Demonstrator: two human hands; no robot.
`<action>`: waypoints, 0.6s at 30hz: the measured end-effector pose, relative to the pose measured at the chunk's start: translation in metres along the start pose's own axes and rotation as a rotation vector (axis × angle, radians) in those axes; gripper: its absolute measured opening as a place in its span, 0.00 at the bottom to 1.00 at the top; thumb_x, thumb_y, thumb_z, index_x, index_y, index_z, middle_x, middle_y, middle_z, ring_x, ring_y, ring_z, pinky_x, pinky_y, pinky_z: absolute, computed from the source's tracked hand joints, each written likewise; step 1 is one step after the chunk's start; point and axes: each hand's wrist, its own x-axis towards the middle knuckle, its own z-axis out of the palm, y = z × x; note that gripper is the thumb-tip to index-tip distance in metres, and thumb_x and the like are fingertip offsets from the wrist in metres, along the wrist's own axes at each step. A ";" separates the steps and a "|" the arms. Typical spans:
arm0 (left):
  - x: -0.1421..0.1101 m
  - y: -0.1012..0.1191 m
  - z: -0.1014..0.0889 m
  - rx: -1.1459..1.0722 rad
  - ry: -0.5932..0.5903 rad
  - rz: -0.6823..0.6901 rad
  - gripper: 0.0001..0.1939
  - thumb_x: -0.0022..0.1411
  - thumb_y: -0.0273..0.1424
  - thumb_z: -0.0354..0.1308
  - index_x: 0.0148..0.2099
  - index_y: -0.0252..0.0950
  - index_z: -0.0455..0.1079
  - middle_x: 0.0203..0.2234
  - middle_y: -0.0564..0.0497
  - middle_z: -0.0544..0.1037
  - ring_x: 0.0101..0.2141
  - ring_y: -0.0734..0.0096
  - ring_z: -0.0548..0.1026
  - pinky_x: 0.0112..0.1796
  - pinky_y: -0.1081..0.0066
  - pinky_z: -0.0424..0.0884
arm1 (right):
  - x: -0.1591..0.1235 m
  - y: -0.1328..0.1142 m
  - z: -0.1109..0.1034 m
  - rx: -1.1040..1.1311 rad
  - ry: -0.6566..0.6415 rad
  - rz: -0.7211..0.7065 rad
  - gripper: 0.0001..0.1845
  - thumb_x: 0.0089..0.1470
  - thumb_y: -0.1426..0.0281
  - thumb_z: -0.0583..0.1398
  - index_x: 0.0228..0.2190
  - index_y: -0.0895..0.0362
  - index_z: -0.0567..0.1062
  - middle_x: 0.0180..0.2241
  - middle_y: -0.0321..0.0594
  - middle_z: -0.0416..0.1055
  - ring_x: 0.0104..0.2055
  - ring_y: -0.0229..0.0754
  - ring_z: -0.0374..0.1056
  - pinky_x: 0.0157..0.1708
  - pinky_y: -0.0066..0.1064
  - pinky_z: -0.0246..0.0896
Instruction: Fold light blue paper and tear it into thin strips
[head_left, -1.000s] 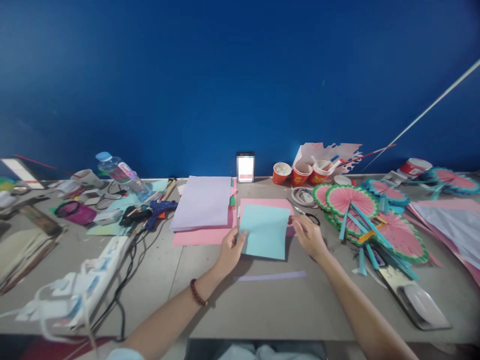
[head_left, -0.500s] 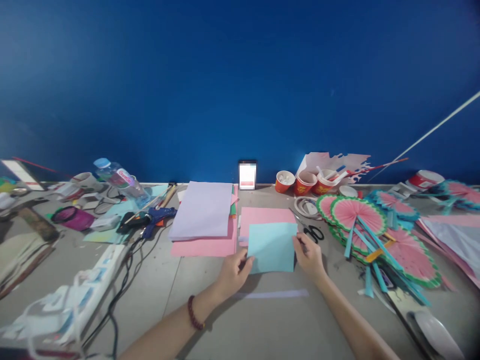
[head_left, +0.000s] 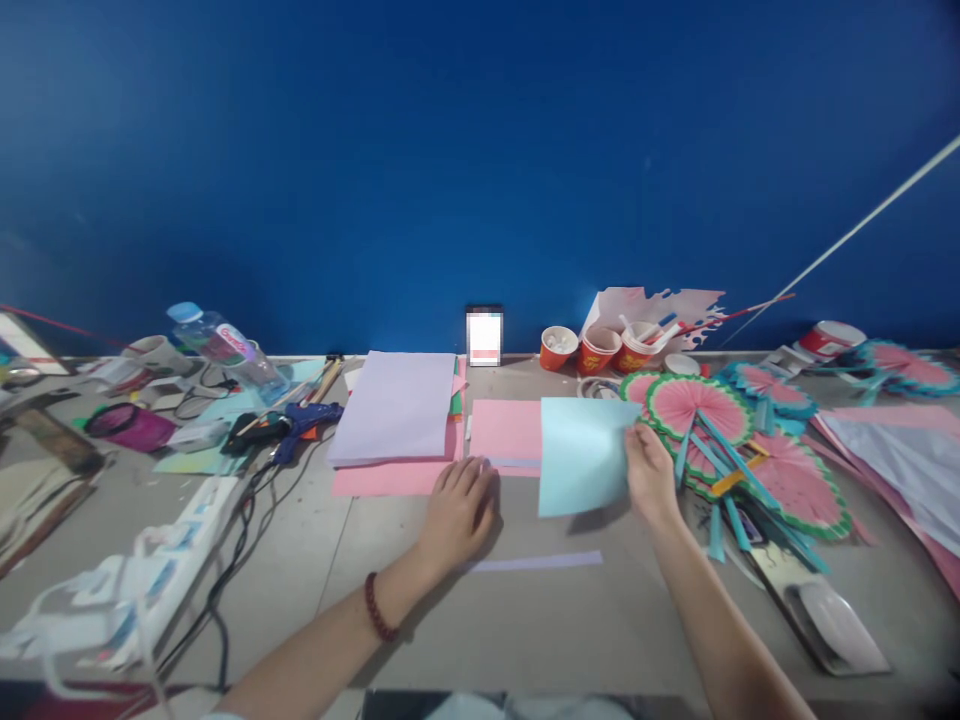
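My right hand pinches the right edge of a light blue paper sheet and holds it lifted just above the grey table. My left hand, with a beaded bracelet on the wrist, rests palm down with fingers flat on the near edge of a pink paper sheet. A thin lilac paper strip lies on the table in front of me.
A lilac sheet stack lies on more pink paper to the left. Pink-and-green paper fans with blue strips fill the right. Red paper cups stand by the blue wall. A glue gun, cables, a bottle and a power strip lie left.
My left hand let go of the blue sheet and settled flat on the pink paper. My right hand carried the blue sheet to the right, off the pink sheet.
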 end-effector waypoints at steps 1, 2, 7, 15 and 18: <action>0.000 0.000 0.000 0.010 -0.011 0.007 0.21 0.60 0.29 0.49 0.56 0.35 0.63 0.53 0.42 0.68 0.54 0.57 0.63 0.54 0.54 0.58 | 0.001 -0.002 -0.002 0.029 -0.141 0.048 0.21 0.51 0.51 0.52 0.28 0.57 0.68 0.23 0.35 0.64 0.25 0.38 0.59 0.25 0.28 0.56; -0.001 0.000 0.000 0.016 -0.025 0.012 0.20 0.60 0.29 0.49 0.56 0.35 0.63 0.53 0.42 0.68 0.55 0.57 0.63 0.54 0.54 0.58 | 0.001 -0.004 -0.004 0.031 -0.323 0.074 0.21 0.51 0.51 0.53 0.29 0.57 0.69 0.23 0.35 0.66 0.24 0.38 0.60 0.24 0.28 0.56; -0.002 0.000 0.004 0.036 -0.057 0.027 0.21 0.61 0.28 0.49 0.56 0.34 0.62 0.53 0.41 0.68 0.55 0.56 0.63 0.55 0.53 0.57 | -0.013 -0.014 -0.006 -0.176 -0.903 -0.080 0.15 0.55 0.60 0.53 0.27 0.56 0.73 0.23 0.34 0.69 0.24 0.37 0.62 0.24 0.27 0.57; -0.003 -0.002 0.009 -0.016 -0.086 0.096 0.22 0.59 0.24 0.48 0.57 0.34 0.61 0.53 0.42 0.68 0.55 0.58 0.63 0.53 0.56 0.61 | -0.029 -0.025 -0.006 -0.385 -0.926 -0.240 0.11 0.52 0.64 0.57 0.23 0.55 0.75 0.22 0.36 0.71 0.23 0.37 0.64 0.23 0.26 0.56; -0.003 -0.002 0.011 -0.021 -0.075 0.096 0.21 0.60 0.25 0.47 0.56 0.34 0.62 0.51 0.42 0.69 0.54 0.57 0.64 0.52 0.55 0.62 | -0.024 -0.021 -0.016 -0.521 -0.711 -0.325 0.10 0.54 0.68 0.55 0.29 0.56 0.75 0.29 0.41 0.73 0.30 0.41 0.69 0.31 0.29 0.61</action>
